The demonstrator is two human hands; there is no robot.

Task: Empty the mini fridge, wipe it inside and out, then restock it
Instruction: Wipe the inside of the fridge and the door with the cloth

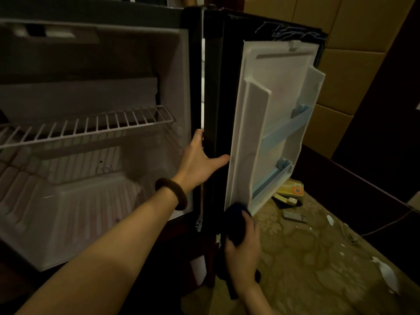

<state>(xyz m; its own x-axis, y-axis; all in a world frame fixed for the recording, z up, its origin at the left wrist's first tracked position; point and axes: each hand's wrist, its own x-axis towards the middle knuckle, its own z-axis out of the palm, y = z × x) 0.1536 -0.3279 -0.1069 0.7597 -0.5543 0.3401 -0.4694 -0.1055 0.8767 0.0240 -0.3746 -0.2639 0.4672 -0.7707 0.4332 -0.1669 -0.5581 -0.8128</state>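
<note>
Left hand grips the fridge door's hinge-side edge, thumb spread. Right hand clenches a dark cloth against the door's lower corner. Carpet lies beside it.

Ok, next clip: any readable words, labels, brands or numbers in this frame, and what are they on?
None can be read.
Yellow telephone on the floor: an orange patch and some buttons, too blurred to read.
Remote control on the carpet: buttons visible, markings too small.
Fridge door inner liner and cardboard boxes: no print visible.
Dark cloth in the right hand: no label showing.
</note>
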